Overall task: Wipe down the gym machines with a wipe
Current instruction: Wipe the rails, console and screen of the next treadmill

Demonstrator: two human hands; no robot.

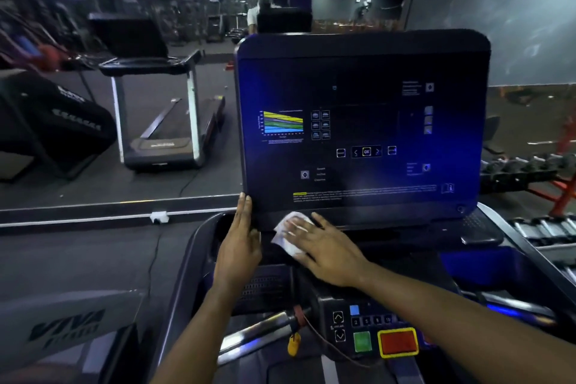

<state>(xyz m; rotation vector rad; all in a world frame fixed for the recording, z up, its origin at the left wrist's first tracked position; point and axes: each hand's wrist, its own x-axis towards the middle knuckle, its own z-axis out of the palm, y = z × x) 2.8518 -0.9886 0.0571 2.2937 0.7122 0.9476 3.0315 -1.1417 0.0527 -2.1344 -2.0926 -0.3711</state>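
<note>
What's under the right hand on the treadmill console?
A white wipe, pressed flat by the right hand against the console at its lower edge. Its left part shows; the rest, and the surface beneath, is covered.

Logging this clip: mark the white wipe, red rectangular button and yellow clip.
White wipe (284, 239): head view, exposed left part.
Red rectangular button (398, 342): head view, face centre.
Yellow clip (293, 345): head view, body.

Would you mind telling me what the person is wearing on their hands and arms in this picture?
Nothing that shows. The left hand and the right hand are bare, without gloves. The left forearm and the right forearm are uncovered down to the frame's edge, so no sleeve is in view. No watch, bracelet or ring can be seen.
</note>
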